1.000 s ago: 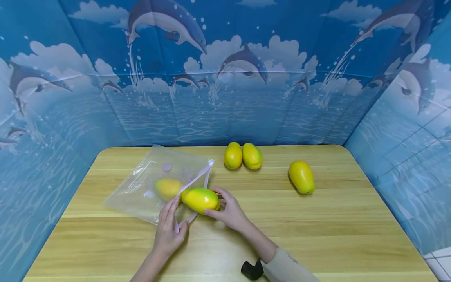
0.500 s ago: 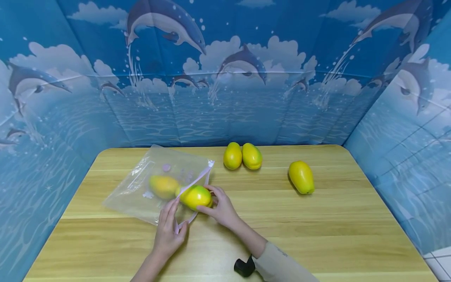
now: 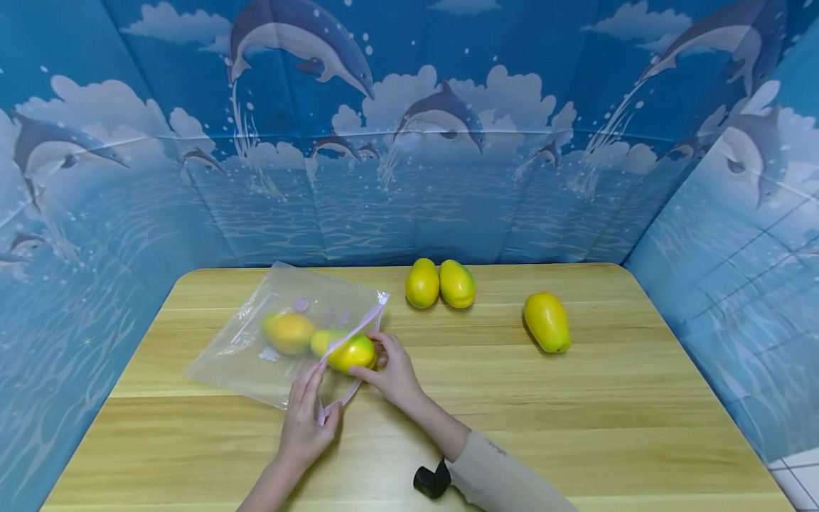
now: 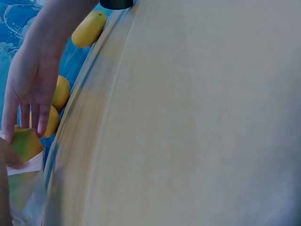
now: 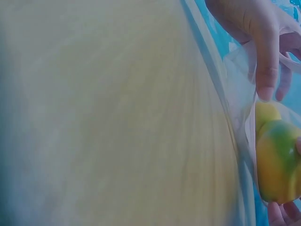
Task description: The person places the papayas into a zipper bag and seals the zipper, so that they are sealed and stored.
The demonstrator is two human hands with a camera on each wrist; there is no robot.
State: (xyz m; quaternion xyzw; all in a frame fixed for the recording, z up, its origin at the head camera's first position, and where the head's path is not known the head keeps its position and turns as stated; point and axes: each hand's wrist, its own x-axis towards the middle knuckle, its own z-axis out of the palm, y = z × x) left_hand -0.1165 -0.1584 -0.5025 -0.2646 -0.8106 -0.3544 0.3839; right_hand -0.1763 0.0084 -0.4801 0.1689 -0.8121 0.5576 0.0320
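Observation:
In the head view, a clear zip bag (image 3: 237, 355) with a lilac-edged mouth lies flat on the table. My left hand (image 3: 306, 423) holds its mouth apart, fingers at the upper edge and thumb at the lower. A yellow-green papaya (image 3: 353, 353) lies partly inside the mouth, and my right hand (image 3: 393, 373) grips its outer end between thumb and fingers. Deeper in the bag another papaya (image 3: 288, 333) shows through the plastic. The right wrist view has the gripped papaya (image 5: 281, 162) below my left hand (image 5: 264, 42), with right fingertips at its end.
Two papayas stand side by side at the table's back, a left one (image 3: 423, 283) and a right one (image 3: 457, 284). A single papaya (image 3: 547, 322) lies farther right. A dolphin-print curtain (image 3: 409, 206) borders the wooden table (image 3: 614, 419). A black device (image 3: 431, 481) sits at my right sleeve.
My right hand has moved left, pushing the papaya deeper into the bag mouth. The inner papaya has shifted up and left. My left hand stays in place.

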